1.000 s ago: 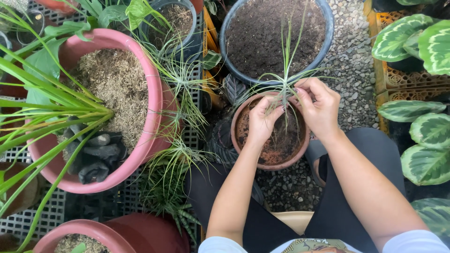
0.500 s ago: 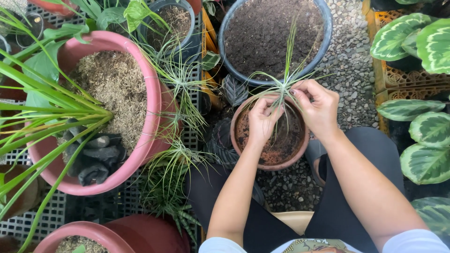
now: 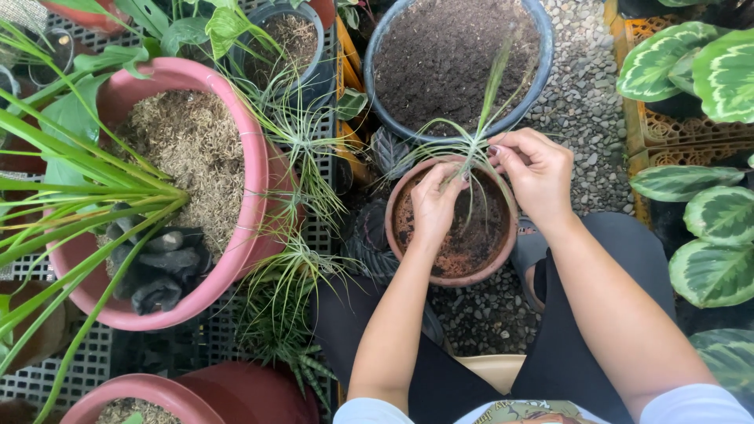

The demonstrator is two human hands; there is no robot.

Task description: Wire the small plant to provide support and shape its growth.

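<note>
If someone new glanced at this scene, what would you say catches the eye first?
Both hands, the left hand and right hand, meet at the centre, holding a small spiky plant over a brown clay pot. To the left sits a big pink pot of dry husk with dark gloves lying in it. Above the hands is a dark tub of soil, and striped leaves fill the right edge.

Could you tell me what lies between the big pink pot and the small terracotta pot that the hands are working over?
In the head view, spiky air plants on a black grid tray lie between the pink pot and the terracotta pot.
</note>
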